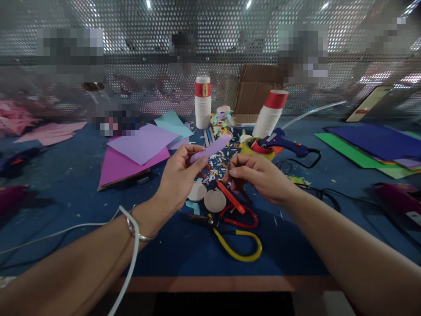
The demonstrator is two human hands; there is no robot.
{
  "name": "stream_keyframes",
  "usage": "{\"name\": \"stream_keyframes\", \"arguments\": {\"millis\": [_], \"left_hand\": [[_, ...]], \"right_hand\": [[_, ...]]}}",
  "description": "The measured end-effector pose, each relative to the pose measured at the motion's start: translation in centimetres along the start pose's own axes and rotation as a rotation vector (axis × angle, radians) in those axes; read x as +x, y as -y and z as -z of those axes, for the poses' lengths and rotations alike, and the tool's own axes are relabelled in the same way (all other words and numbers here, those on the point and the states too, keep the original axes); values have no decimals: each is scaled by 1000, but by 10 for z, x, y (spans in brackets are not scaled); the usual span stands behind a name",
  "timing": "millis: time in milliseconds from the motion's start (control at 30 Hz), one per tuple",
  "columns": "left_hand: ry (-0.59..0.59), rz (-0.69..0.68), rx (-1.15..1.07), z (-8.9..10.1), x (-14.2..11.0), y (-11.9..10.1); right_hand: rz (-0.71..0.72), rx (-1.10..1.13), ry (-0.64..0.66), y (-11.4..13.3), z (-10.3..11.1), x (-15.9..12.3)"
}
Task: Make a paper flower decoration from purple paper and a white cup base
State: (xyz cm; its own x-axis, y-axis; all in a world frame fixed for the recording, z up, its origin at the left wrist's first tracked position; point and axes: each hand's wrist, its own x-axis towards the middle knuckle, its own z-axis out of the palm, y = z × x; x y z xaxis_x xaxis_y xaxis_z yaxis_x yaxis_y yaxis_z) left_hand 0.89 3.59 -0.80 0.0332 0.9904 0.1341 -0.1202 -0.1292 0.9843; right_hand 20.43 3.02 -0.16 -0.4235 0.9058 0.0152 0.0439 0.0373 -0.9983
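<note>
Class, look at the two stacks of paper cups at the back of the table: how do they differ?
The left stack stands upright, while the right stack leans to the right. The left stack's red top cup shows a gold label; the right stack's shows none from here. Both are mostly white, with red at the top.
</note>
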Motion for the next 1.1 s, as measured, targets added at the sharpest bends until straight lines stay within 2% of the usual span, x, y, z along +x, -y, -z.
{"name": "stream_keyframes", "arguments": {"millis": [333,667,1100], "left_hand": [[80,104,-23,-6,-6,2],[145,143,-77,-6,-8,3],[107,189,-105,-3,-6,5]], "right_hand": [[45,58,1,-3,-3,2],[-16,75,-42,-7,-8,3],[-34,66,-143,-4,-17,0]]}}
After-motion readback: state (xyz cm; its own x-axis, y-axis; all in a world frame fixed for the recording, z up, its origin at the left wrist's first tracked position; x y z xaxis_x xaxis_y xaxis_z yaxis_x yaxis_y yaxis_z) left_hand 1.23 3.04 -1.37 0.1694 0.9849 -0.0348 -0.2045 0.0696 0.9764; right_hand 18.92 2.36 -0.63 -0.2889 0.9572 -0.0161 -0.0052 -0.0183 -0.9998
